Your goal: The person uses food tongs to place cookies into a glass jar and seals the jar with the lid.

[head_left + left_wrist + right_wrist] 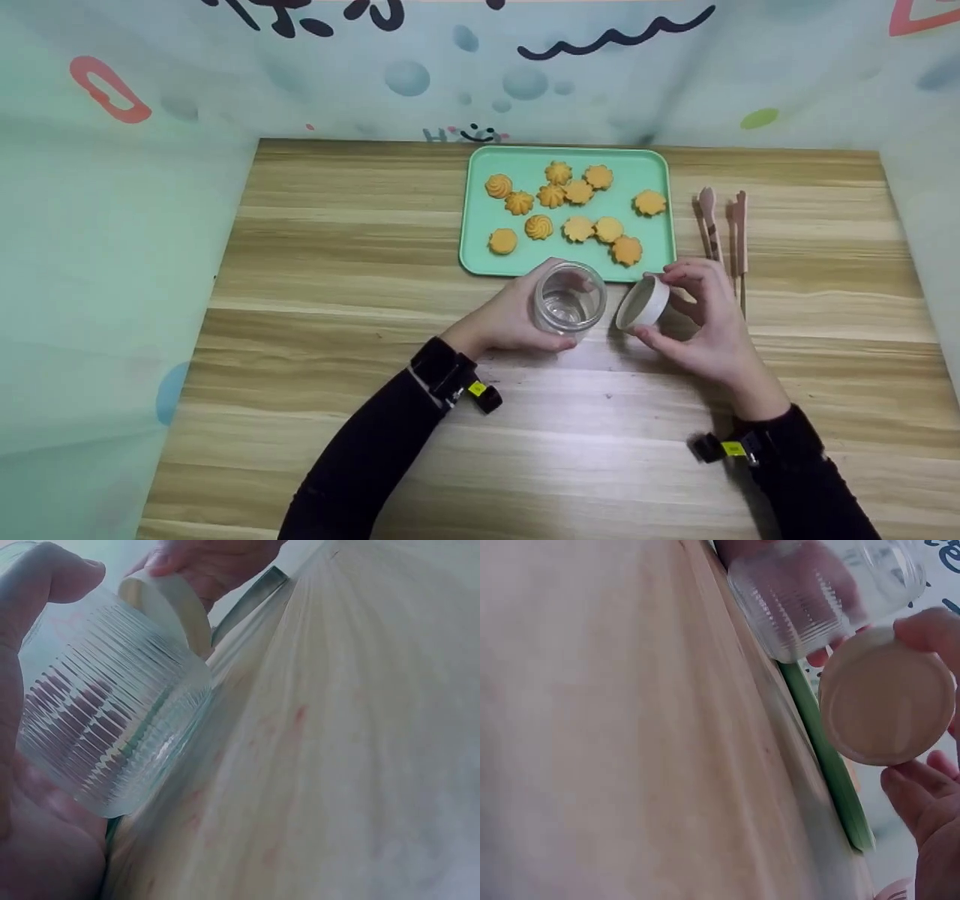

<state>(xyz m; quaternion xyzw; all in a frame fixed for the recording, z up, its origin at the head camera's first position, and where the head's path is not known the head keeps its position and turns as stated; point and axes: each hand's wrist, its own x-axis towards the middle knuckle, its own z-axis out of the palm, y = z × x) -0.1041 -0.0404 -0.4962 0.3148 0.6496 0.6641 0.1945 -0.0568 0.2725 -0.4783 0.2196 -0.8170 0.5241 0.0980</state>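
My left hand (pixel 517 311) grips a clear glass jar (pixel 570 300) with ribbed sides, its mouth uncovered and nothing inside. The ribs show up close in the left wrist view, where fingers wrap the glass jar (pixel 112 705). Just to the right, my right hand (pixel 705 322) pinches a whitish round lid (pixel 643 304) by its edge, tilted on its side and apart from the jar. In the right wrist view the lid (pixel 889 697) turns a flat round face to the camera, with thumb and fingers at its rim.
Behind the hands lies a mint-green tray (pixel 480 259) with several flower-shaped cookies (pixel 577 193) spread over it. Right of the tray, pink-handled tongs (pixel 741 232) lie on the wooden table (pixel 330 247). A printed cloth (pixel 337 82) hangs along the back and sides.
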